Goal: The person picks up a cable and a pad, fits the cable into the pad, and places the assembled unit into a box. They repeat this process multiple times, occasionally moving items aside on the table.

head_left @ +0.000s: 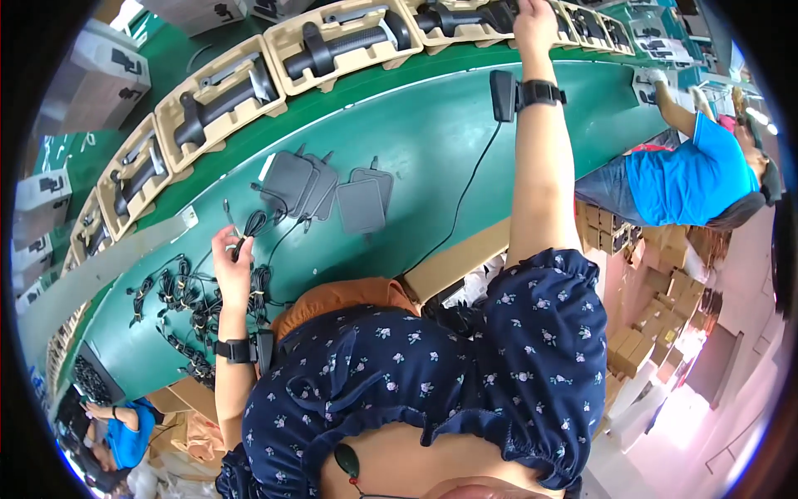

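My left hand point(233, 254) is at the left of the bench, fingers closed on a coiled black cable point(253, 226). Around and below it lie several bundled black cables point(187, 291). My right arm stretches far forward, putting my right hand point(536, 29) over the row of moulded trays; its fingertips are cut off by the upper edge, so its grip does not show. Below that hand is a beige tray point(432, 35) with a black device. Flat dark grey rounded-square pieces point(363, 204) with short cords lie on the bench, right of my left hand.
Beige trays with black tubular devices point(353, 40) line the green bench point(432, 141) along its far side. White boxes point(91, 75) stand beyond. A cord runs from the black unit point(502, 96) at my right wrist. Co-workers in blue point(682, 170) sit at both ends; cartons point(632, 349) stack at right.
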### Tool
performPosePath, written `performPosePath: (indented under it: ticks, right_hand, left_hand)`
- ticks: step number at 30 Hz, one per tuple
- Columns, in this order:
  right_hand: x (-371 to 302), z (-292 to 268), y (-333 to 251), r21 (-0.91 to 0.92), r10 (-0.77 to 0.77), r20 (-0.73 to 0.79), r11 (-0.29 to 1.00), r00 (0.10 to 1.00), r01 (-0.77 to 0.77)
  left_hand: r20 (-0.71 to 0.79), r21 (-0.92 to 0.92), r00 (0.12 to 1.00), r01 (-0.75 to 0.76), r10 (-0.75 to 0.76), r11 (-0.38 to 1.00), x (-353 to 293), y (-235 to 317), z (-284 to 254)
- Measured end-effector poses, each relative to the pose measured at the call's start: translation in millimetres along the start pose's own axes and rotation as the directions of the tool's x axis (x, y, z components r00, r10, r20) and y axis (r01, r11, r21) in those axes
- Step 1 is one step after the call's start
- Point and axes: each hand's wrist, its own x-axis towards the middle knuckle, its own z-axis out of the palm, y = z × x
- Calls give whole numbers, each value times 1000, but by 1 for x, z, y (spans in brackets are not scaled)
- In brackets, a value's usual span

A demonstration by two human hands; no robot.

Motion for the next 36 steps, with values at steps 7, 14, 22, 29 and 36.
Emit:
performPosePath:
  ticks: [7,14,22,29,36]
  right_hand:
    - [40,-23,-38,88,-370,-188,916,910,391]
    - [27,-3,-65,106,-350,-281,914,894,391]
    - [27,-7,-47,-43,-410,-308,908,859,418]
    - [11,27,-71,110,-446,-286,864,848,492]
    - [-48,40,-111,297,-179,-394,903,902,309]
  left_hand:
    - [35,68,999,31,-34,997,-2,12,-8]
    - [-9,126,998,68,-67,990,-14,10,-41]
    - [21,170,998,51,-55,984,-11,16,-51]
    - [3,179,999,49,-50,983,-11,22,-53]
    - [78,209,994,-92,77,974,-16,57,-51]
